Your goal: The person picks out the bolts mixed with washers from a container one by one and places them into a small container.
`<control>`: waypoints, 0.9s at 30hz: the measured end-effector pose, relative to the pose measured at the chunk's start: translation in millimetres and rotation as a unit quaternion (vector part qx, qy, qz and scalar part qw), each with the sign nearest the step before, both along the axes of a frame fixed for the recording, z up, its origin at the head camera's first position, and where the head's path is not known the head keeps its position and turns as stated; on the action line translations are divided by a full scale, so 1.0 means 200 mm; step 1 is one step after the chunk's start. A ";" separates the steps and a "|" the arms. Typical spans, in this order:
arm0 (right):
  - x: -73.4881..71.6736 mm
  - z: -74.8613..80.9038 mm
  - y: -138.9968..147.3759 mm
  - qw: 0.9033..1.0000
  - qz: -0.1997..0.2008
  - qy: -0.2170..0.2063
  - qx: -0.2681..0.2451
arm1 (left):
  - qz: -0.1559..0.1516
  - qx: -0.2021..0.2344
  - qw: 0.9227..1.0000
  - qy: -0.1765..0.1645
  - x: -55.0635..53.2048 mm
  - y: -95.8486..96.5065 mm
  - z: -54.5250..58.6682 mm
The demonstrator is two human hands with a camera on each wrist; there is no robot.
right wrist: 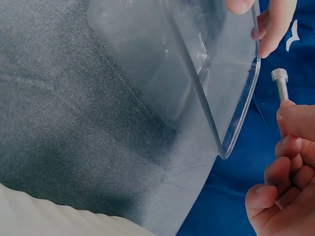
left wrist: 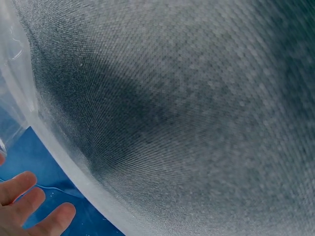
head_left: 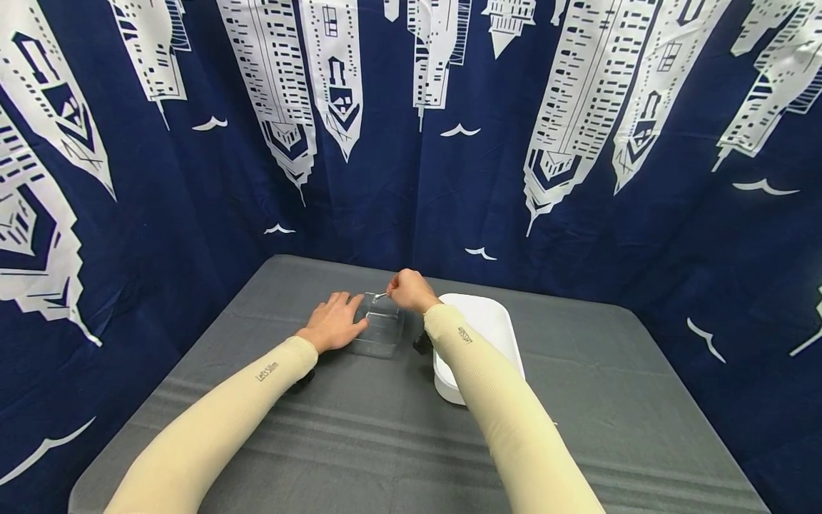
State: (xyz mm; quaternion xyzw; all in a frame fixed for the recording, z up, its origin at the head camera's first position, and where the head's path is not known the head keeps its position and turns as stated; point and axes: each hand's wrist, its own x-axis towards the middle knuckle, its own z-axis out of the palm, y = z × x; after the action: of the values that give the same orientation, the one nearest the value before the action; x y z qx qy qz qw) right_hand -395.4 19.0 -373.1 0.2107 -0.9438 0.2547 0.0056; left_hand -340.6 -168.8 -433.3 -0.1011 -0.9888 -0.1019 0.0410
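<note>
A silver socket-head bolt (right wrist: 280, 83) is pinched between the thumb and index finger of my right hand (head_left: 412, 290), its head pointing outward. In the head view the bolt (head_left: 380, 295) is over the far part of a clear plastic box (head_left: 374, 349). That box has a divider across it. My left hand (head_left: 334, 320) rests at the box's left side, fingers spread and fairly straight. In the right wrist view, left fingers (right wrist: 278, 24) show by the box's rim. The left wrist view catches only some left fingers (left wrist: 29, 211) and part of the clear box (left wrist: 15, 54).
A white rounded bin (head_left: 491, 325) stands right of the clear box, partly under my right forearm. Grey cloth covers the table (head_left: 359, 442). A dark blue curtain (head_left: 411, 193) with white buildings hangs behind its far edge.
</note>
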 end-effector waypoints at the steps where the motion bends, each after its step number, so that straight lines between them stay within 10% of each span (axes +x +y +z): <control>1: 0.00 0.00 0.00 1.000 -0.001 -0.002 0.001 | -0.001 -0.001 1.000 0.000 0.00 0.00 0.00; 27: -0.04 -0.05 -0.11 0.998 -0.007 -0.043 0.037 | -0.001 -0.004 1.000 -0.006 0.00 0.00 0.00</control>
State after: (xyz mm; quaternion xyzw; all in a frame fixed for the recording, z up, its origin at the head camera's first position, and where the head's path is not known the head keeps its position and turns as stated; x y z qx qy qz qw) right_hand -402.6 -3.4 -382.2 0.1934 -0.9534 0.2281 -0.0412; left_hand -340.1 -168.0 -433.6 -0.1018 -0.9893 -0.0988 0.0350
